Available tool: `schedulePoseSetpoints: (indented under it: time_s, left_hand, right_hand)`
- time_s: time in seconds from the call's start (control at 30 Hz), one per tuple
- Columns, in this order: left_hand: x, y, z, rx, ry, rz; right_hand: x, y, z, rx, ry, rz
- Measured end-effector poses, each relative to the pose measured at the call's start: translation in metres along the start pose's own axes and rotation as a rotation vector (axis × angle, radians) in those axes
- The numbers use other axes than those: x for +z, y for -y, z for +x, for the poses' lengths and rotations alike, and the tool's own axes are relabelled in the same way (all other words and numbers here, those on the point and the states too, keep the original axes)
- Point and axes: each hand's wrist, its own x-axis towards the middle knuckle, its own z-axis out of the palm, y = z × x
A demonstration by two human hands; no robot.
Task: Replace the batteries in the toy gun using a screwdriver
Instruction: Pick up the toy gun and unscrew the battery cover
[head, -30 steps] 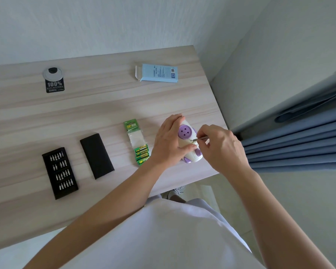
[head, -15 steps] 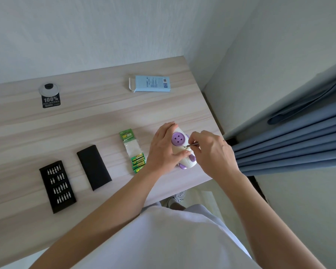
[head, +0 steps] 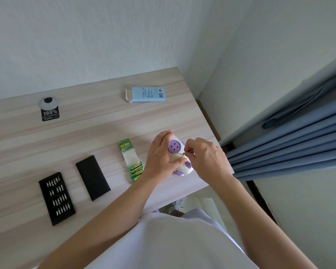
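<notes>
I'm looking at a pale wood-grain surface (head: 105, 133). Along the near side, left to right: a black tray of metal screwdriver bits (head: 56, 199), a flat black rectangular cover (head: 93, 177), a green pack of batteries (head: 131, 159), a white-and-purple plastic toy gun (head: 174, 147). Farther back lie a light-blue cardboard box (head: 148, 94) and a black "100%" sticker (head: 50, 115).

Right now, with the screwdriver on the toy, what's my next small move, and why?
Probably turn the screwdriver to loosen the cover screw: the right hand pinches it, tip against the toy gun, the left hand steadies the toy, and the batteries lie packed alongside.
</notes>
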Motion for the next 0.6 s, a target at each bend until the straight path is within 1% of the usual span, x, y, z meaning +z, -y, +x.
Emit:
schedulePoseSetpoints:
  time_s: [0.13, 0.23, 0.3, 0.43, 0.53, 0.6]
  left_hand:
    - [0.0005, 0.002, 0.0002, 0.022, -0.018, 0.006]
    - [0.0006, 0.0034, -0.0005, 0.013, -0.016, -0.006]
    - [0.001, 0.0046, -0.0002, 0.006, -0.013, -0.009]
    - [0.0019, 0.0064, 0.0002, 0.016, -0.009, 0.012]
    - [0.0019, 0.0051, 0.0, 0.007, -0.021, -0.001]
    - [0.0019, 0.0043, 0.0002, 0.006, -0.027, -0.008]
  right_hand:
    - [0.002, -0.0008, 0.0011, 0.036, -0.024, -0.002]
    - [0.0004, -0.0002, 0.0025, 0.091, -0.017, -0.115]
    - [-0.0001, 0.0002, 0.0029, 0.104, -0.003, -0.123]
    - [0.0027, -0.0017, 0.0023, 0.044, 0.001, 0.009]
    - [0.0051, -0.006, 0.0012, -0.028, -0.022, 0.024]
    - [0.0061, -0.0076, 0.0001, -0.036, -0.034, 0.018]
